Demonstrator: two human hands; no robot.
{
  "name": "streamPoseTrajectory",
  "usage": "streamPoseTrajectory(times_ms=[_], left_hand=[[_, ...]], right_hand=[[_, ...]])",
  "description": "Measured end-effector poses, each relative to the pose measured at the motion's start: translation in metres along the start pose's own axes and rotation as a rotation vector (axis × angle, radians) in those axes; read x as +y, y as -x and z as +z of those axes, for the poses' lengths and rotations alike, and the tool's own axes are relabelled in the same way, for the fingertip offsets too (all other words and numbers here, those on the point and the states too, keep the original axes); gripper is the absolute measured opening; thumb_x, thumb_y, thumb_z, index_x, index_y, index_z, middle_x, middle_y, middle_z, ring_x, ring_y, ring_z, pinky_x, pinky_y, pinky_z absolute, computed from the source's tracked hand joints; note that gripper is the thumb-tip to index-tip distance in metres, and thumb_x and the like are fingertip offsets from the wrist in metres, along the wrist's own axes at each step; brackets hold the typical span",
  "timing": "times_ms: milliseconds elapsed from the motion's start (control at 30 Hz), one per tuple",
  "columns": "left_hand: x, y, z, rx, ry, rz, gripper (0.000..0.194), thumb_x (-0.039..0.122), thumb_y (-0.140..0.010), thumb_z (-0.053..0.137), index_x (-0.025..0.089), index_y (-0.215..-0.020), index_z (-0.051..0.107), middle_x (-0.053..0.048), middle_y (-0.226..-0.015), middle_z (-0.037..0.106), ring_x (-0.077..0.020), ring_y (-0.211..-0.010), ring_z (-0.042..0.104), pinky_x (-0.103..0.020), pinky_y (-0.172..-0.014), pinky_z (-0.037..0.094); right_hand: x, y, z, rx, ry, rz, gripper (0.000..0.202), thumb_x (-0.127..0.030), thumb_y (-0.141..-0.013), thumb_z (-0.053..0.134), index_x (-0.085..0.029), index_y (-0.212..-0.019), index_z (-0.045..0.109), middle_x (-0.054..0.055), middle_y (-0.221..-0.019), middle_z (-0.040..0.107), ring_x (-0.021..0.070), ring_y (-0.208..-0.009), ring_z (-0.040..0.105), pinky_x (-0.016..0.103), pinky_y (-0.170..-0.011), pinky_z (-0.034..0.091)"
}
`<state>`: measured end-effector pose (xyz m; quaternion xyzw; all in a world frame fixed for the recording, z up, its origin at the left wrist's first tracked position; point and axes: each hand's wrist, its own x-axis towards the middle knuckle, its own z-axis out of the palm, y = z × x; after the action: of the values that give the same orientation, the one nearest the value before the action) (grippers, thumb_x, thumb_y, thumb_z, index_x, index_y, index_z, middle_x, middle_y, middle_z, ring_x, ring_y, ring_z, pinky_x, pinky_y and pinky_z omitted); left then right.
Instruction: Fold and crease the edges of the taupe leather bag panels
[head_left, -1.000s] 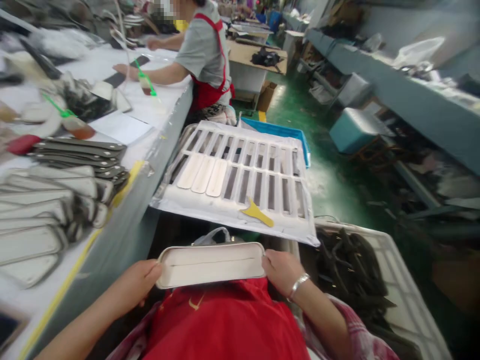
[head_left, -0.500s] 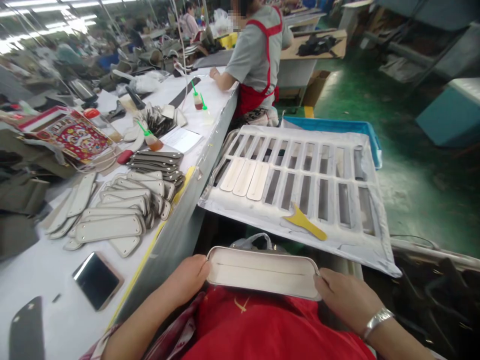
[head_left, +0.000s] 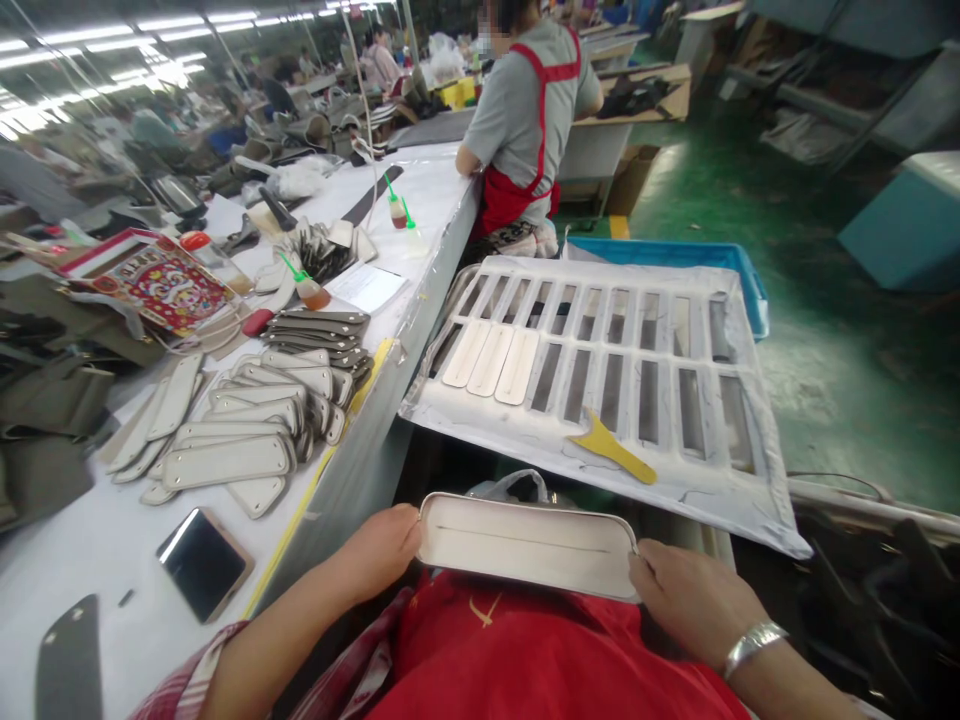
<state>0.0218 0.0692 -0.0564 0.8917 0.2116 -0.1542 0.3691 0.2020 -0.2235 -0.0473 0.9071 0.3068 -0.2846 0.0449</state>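
A long cream panel (head_left: 525, 550) with rounded corners, a raised rim and a dark line along its middle is held level in front of my red apron. My left hand (head_left: 384, 552) pinches its left end, and my right hand (head_left: 679, 580), below a silver bracelet, grips its right end. Beyond it lies a pale slotted rack (head_left: 592, 345). Three similar cream panels (head_left: 487, 362) rest side by side at the rack's left. A yellow forked tool (head_left: 615, 448) lies on the rack's front border.
On the table to the left are stacked grey strips (head_left: 232, 460), a phone (head_left: 204, 565), a glue bottle (head_left: 306, 287) and a red patterned box (head_left: 161, 280). A blue bin (head_left: 750, 285) stands behind the rack. A co-worker (head_left: 525, 120) in a red apron sits at the table's far end.
My view has shifted slightly, so the table things appear a little further right. The co-worker's forearm has drawn back from the table. My hands keep the same hold on the panel.
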Motion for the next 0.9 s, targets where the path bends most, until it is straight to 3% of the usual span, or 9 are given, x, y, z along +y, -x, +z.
streamPoseTrajectory(times_ms=[133, 200, 333, 600, 733, 900], left_hand=[[-0.017, -0.002, 0.007, -0.152, 0.549, -0.112, 0.042, 0.052, -0.083, 0.031, 0.016, -0.068, 0.047, 0.001, -0.058, 0.047, -0.0127, -0.054, 0.047, -0.025, -0.052, 0.039], [-0.027, -0.002, 0.013, -0.147, 0.699, -0.145, 0.047, 0.056, -0.084, 0.026, 0.015, -0.070, 0.046, 0.001, -0.055, 0.048, -0.0116, -0.050, 0.047, -0.024, -0.048, 0.038], [-0.039, -0.001, 0.026, -0.107, 1.068, -0.149, 0.036, 0.049, -0.079, 0.049, 0.014, -0.070, 0.048, 0.001, -0.055, 0.050, -0.0086, -0.048, 0.047, -0.020, -0.045, 0.033], [-0.039, -0.007, 0.042, -0.050, 1.121, -0.100, 0.035, 0.047, -0.078, 0.054, 0.015, -0.068, 0.045, 0.006, -0.051, 0.042, -0.0038, -0.043, 0.035, -0.018, -0.042, 0.025], [-0.030, -0.012, 0.030, -0.117, 1.026, -0.161, 0.039, 0.049, -0.072, 0.060, 0.016, -0.063, 0.040, 0.007, -0.048, 0.041, -0.0037, -0.039, 0.034, -0.018, -0.038, 0.022], [-0.021, -0.020, 0.009, -0.212, 0.795, -0.192, 0.041, 0.053, -0.068, 0.059, 0.016, -0.061, 0.043, 0.006, -0.044, 0.042, -0.0051, -0.035, 0.036, -0.018, -0.034, 0.027]], right_hand=[[0.000, 0.001, 0.001, 0.017, -0.013, -0.004, 0.033, -0.028, -0.087, 0.026, -0.019, -0.071, 0.054, 0.008, -0.072, 0.064, 0.0244, -0.069, 0.060, 0.030, -0.056, 0.027], [0.000, 0.002, 0.002, 0.023, -0.018, -0.004, 0.033, -0.028, -0.086, 0.026, -0.019, -0.072, 0.054, 0.008, -0.072, 0.064, 0.0242, -0.069, 0.060, 0.030, -0.055, 0.026], [-0.001, 0.003, 0.002, 0.032, -0.035, 0.005, 0.032, -0.027, -0.086, 0.027, -0.019, -0.070, 0.053, 0.008, -0.070, 0.064, 0.0238, -0.067, 0.059, 0.030, -0.054, 0.026], [0.003, 0.000, 0.007, 0.036, -0.069, -0.024, 0.031, -0.028, -0.087, 0.026, -0.019, -0.070, 0.051, 0.008, -0.070, 0.062, 0.0235, -0.069, 0.059, 0.031, -0.058, 0.029], [0.004, -0.002, 0.008, 0.001, -0.097, -0.006, 0.032, -0.030, -0.087, 0.026, -0.019, -0.070, 0.051, 0.008, -0.072, 0.062, 0.0235, -0.070, 0.058, 0.032, -0.060, 0.030], [0.012, -0.008, 0.012, 0.001, -0.203, -0.069, 0.033, -0.032, -0.087, 0.027, -0.019, -0.072, 0.053, 0.009, -0.075, 0.063, 0.0229, -0.072, 0.058, 0.032, -0.063, 0.032]])
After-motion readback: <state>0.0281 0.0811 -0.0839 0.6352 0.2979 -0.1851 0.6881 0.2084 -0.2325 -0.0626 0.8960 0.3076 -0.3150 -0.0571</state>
